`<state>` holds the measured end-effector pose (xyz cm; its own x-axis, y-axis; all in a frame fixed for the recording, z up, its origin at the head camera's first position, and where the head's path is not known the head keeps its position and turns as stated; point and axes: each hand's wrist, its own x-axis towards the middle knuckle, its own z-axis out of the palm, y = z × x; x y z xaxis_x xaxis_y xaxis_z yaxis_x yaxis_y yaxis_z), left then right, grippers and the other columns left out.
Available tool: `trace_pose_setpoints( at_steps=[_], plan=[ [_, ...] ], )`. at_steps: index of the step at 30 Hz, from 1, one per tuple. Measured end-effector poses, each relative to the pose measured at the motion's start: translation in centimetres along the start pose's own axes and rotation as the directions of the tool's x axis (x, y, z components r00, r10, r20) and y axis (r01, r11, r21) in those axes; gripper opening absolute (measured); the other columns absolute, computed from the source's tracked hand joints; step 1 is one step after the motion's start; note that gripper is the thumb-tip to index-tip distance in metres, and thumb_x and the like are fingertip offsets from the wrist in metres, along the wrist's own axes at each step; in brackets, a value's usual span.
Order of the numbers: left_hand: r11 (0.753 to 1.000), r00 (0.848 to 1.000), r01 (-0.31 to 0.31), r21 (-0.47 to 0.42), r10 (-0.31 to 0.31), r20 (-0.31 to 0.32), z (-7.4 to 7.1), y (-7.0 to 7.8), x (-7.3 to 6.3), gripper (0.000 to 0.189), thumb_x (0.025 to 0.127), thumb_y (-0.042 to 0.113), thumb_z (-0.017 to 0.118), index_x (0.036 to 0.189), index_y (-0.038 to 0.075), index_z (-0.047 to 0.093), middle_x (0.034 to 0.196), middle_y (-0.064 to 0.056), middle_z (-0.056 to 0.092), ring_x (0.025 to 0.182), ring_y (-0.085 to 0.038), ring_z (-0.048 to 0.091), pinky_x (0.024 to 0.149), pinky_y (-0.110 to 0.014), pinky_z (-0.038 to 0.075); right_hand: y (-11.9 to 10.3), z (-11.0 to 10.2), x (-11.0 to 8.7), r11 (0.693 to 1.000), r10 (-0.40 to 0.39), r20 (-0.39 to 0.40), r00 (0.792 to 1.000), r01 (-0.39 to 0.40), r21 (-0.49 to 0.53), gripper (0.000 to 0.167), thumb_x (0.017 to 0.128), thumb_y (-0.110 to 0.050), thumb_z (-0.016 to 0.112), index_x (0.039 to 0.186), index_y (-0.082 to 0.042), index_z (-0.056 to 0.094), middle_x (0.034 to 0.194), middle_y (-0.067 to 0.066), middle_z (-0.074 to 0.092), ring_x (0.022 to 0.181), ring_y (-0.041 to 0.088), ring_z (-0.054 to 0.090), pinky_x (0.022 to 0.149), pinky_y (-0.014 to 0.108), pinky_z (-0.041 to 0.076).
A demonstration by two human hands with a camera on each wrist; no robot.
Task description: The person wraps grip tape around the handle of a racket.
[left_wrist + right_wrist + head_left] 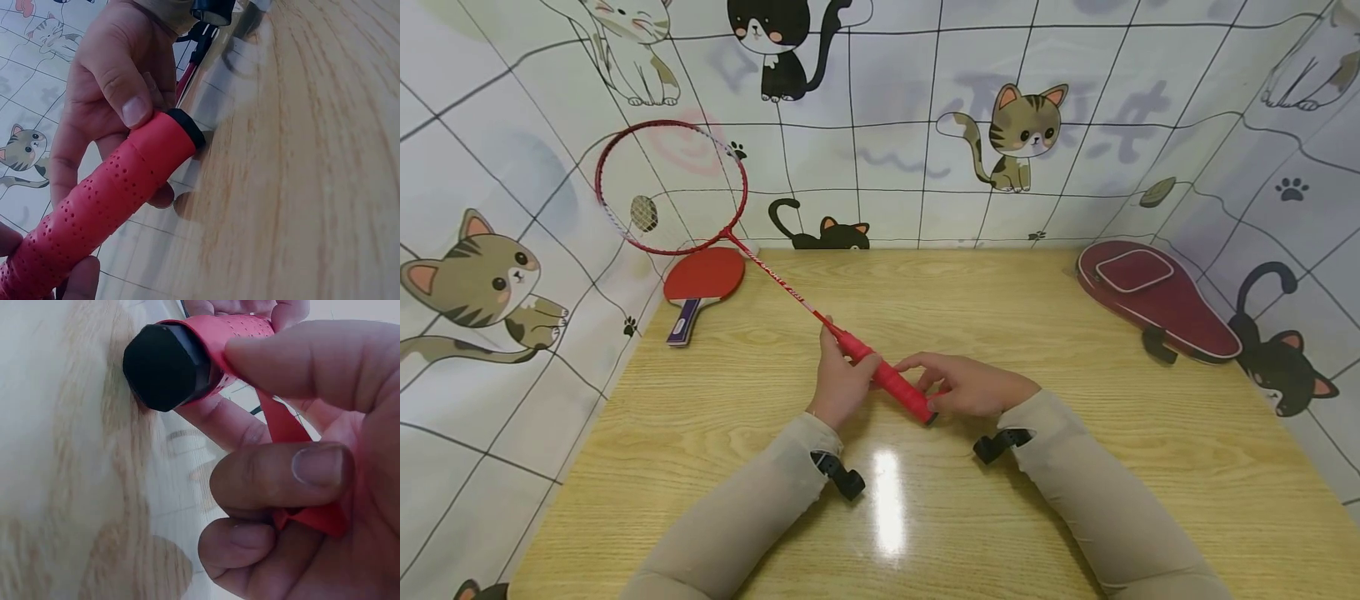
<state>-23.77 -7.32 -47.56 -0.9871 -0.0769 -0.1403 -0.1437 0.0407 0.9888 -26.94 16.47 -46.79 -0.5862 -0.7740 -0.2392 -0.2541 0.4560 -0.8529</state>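
Note:
A badminton racket [775, 279] with a red frame and shaft points up and to the left in the head view. Its handle [94, 206] is wound with red, perforated grip tape and ends in a black butt cap [165, 367]. My left hand [842, 379] grips the upper part of the handle, thumb across it. At the butt end, my right hand [973, 383] has its thumb against the tape. In the right wrist view, its curled fingers hold a loose strip of red grip tape [281, 419] coming off the handle.
On the wooden table [760, 500], a red table tennis bat [707, 273] lies at the back left, partly below the racket's head. A dark red bat case [1157, 300] lies at the back right. Cat-printed sheeting [895, 92] stands behind and at both sides.

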Motion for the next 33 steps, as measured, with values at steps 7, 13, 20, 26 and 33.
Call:
trace_pose_setpoints(
  at_steps=[7, 13, 20, 26, 33],
  plan=[
    [1.0, 1.0, -0.01, 0.004, 0.01, 0.003, -0.06, -0.3, 0.08, 0.105, 0.096, 0.01, 0.07, 0.169, 0.023, -0.004, 0.133, -0.02, 0.05, 0.104, -0.03, 0.067, 0.076, -0.036, 0.064, 0.1, 0.03, 0.23, 1.0, 0.027, -0.01, 1.0, -0.027, -0.007, 0.067, 0.096, -0.005, 0.067, 0.153, -0.035, 0.046, 0.117, -0.001, 0.072, 0.093, 0.022, 0.073, 0.088, 0.042, 0.054],
    [1.0, 1.0, -0.007, -0.018, 0.007, 0.007, 0.05, -0.18, -0.12, 0.106, 0.096, 0.008, 0.07, 0.169, 0.021, -0.006, 0.133, -0.021, 0.05, 0.104, -0.03, 0.067, 0.075, -0.035, 0.064, 0.17, -0.19, 0.16, 1.0, 0.021, 0.008, 1.0, -0.021, -0.01, 0.065, 0.098, -0.006, 0.068, 0.154, -0.031, 0.046, 0.115, 0.0, 0.073, 0.088, 0.022, 0.072, 0.084, 0.041, 0.054],
    [1.0, 1.0, 0.011, 0.003, -0.011, -0.013, 0.11, -0.1, -0.06, 0.105, 0.093, 0.006, 0.066, 0.169, 0.016, -0.006, 0.15, -0.024, 0.044, 0.105, -0.029, 0.064, 0.078, -0.032, 0.062, 0.16, -0.26, -0.01, 0.998, 0.011, 0.011, 1.0, -0.01, -0.061, 0.064, 0.097, -0.009, 0.071, 0.151, -0.035, 0.049, 0.111, -0.003, 0.074, 0.084, 0.022, 0.069, 0.081, 0.039, 0.053],
    [1.0, 1.0, 0.017, -0.02, -0.017, 0.003, 0.07, -0.12, -0.02, 0.105, 0.093, 0.005, 0.065, 0.169, 0.019, -0.006, 0.154, -0.023, 0.041, 0.108, -0.03, 0.063, 0.079, -0.032, 0.062, 0.33, -0.12, 0.1, 0.997, 0.011, 0.0, 1.0, -0.011, -0.081, 0.063, 0.096, -0.011, 0.073, 0.15, -0.034, 0.051, 0.108, -0.004, 0.074, 0.086, 0.022, 0.068, 0.081, 0.04, 0.053],
    [1.0, 1.0, 0.005, -0.018, -0.005, 0.012, 0.02, -0.16, 0.08, 0.105, 0.094, 0.005, 0.066, 0.169, 0.019, -0.007, 0.155, -0.024, 0.042, 0.111, -0.03, 0.063, 0.079, -0.031, 0.062, 0.22, -0.21, 0.04, 0.994, -0.003, -0.025, 1.0, 0.0, -0.113, 0.06, 0.094, -0.015, 0.078, 0.146, -0.034, 0.055, 0.096, 0.0, 0.068, 0.082, 0.021, 0.063, 0.076, 0.039, 0.052]
  ],
)
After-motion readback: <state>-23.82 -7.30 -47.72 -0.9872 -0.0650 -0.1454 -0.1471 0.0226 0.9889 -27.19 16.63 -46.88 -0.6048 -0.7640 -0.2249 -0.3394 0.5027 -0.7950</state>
